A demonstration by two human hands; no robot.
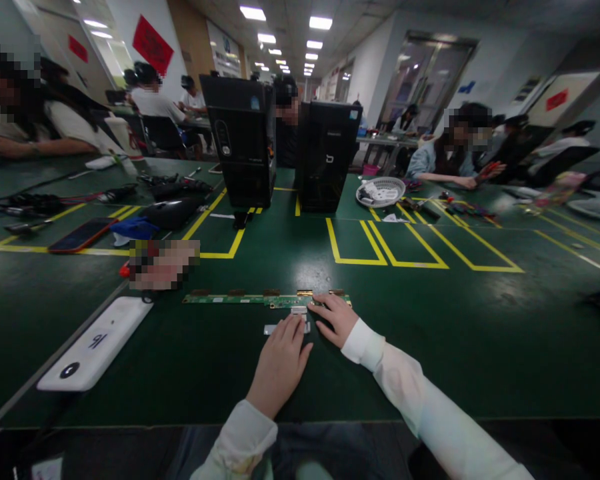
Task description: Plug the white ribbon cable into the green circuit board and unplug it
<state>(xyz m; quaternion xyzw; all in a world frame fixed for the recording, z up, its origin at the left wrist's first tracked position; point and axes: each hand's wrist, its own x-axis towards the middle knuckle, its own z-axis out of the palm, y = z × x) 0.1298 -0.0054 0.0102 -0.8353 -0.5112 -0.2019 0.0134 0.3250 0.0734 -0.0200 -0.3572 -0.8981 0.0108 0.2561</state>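
Circuit board point(235, 300), long, thin and green, is running side to side, matching the dark green worktop's point(480, 347) front edge | right hand point(337, 321), nearer, is touching its right end, fingers spreading loosely | left hand point(279, 363) is covering a flat silver strip point(271, 329), pinch unclear

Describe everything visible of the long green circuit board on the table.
The circuit board is a long, narrow green strip, deeper toward the near side from about its middle rightward. Brownish tabs line its far edge; one right of the middle shines gold. Small pale marks dot its face, too blurred to read. It lies apparently flat, crosswise on the green table. The right hand's fingers rest at its right part; the left hand is just nearer, over a pale piece.
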